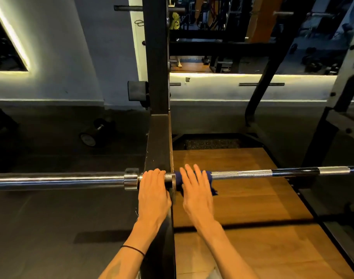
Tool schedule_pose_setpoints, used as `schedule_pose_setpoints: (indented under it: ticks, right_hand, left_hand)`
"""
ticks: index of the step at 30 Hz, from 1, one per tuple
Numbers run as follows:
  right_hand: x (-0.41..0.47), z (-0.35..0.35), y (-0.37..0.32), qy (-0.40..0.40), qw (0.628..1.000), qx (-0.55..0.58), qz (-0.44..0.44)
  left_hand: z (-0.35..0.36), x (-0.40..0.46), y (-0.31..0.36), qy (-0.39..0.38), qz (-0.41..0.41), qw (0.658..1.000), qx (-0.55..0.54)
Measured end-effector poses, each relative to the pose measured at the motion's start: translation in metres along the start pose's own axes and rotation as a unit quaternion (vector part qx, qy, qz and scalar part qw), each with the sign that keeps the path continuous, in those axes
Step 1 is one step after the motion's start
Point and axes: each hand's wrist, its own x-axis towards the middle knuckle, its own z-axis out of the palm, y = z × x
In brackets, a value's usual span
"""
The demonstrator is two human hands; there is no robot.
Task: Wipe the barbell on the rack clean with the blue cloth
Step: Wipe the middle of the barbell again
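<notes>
Fingers: on the right hand (194,190) the fingers (189,174) lie nearly straight and spread, pressing the blue cloth (209,178) flat on the bar; they are not curled round it
Left fingers: the left hand (153,190) has its fingers (152,173) bent over the top of the bar, holding it close to the steel collar (131,179)
Barbell: the barbell (242,174) lies level across the rack, running from the far left edge of the view to the far right
Cloth: it is draped over the bar just to the right of the rack post (159,150), under the right palm, and one corner hangs down below the bar
Step now: I think this is the start of a wipe, close to the post, with most of the bar to the right not done yet
How to do it well: curl the right fingers round the cloth so it hugs the bar all the way round, then slide it along to the right in one long push
More care: turn the wrist a bit while sliding, so the rough gripping part (224,174) gets cleaned in its little grooves
Steady hand: let the left hand hold the bar firm so it does not roll in the rack
What could go wrong: with flat fingers the cloth may slip off or only clean the top
Arms: both forearms reach forward and a little up, side by side, palms facing down
Wrist: a thin black band (133,249) sits on the left wrist
Floor: a wooden platform (242,208) lies below the bar, and a dumbbell (96,133) rests on the dark floor to the left
</notes>
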Motion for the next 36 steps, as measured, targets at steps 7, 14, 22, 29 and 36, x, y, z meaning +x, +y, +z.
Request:
schedule_pose_setpoints:
  ticks: [7,14,22,29,36]
  right_hand:
    - [0.004,-0.017,0.072,0.026,1.000,-0.010,-0.009]
    - [0.000,-0.009,0.049,0.087,0.978,0.004,0.189]
    - [0.024,-0.009,0.038,-0.004,0.996,-0.020,-0.090]
    - [0.004,-0.017,0.077,0.085,0.992,0.035,0.087]
    - [0.002,0.008,-0.026,0.070,0.988,0.118,0.070]
  left_hand:
    - [-0.005,-0.001,-0.005,0.006,0.023,1.000,-0.012]
    - [-0.006,-0.004,-0.004,-0.009,0.030,0.999,-0.037]
    - [-0.012,0.000,-0.019,-0.044,0.093,0.995,-0.009]
    - [-0.018,-0.003,-0.016,-0.078,0.090,0.992,0.037]
    - [-0.026,-0.004,-0.010,-0.109,0.084,0.986,0.098]
